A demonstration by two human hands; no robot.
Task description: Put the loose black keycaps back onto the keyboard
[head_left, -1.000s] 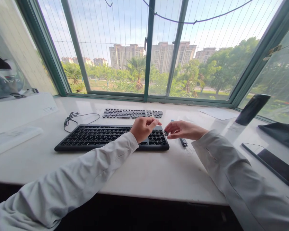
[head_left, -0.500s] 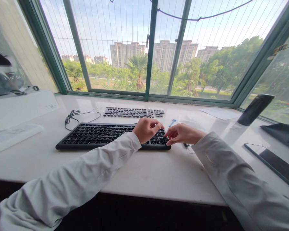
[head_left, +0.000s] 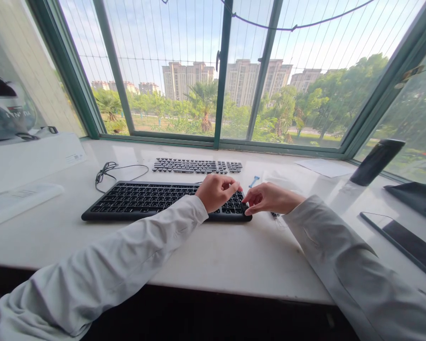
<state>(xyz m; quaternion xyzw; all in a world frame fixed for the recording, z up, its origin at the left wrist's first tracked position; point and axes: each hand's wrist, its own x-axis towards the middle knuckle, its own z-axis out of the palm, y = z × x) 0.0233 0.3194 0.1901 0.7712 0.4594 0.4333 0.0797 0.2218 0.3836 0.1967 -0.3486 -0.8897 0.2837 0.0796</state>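
A black keyboard (head_left: 145, 201) lies on the white sill in front of me. My left hand (head_left: 216, 190) hovers over its number pad, fingers curled and thumb against forefinger, with nothing visible in it. My right hand (head_left: 270, 198) is at the keyboard's right end, its fingertips pinched on a small dark keycap (head_left: 244, 206) pressed down at the near right corner. A dark pen-like tool (head_left: 274, 215) pokes out from under my right wrist. Both arms are in white sleeves.
A set of loose dark keycaps (head_left: 197, 166) lies in rows behind the keyboard, beside a coiled cable (head_left: 106, 171) and a small blue tool (head_left: 253, 181). A dark cylinder (head_left: 376, 161), paper (head_left: 321, 166) and a dark tablet (head_left: 404, 241) sit right; a white box (head_left: 21, 199) sits left.
My right hand moved left and down with the small keycap, from beside the keyboard to its near right corner. The left hand stayed over the number pad.
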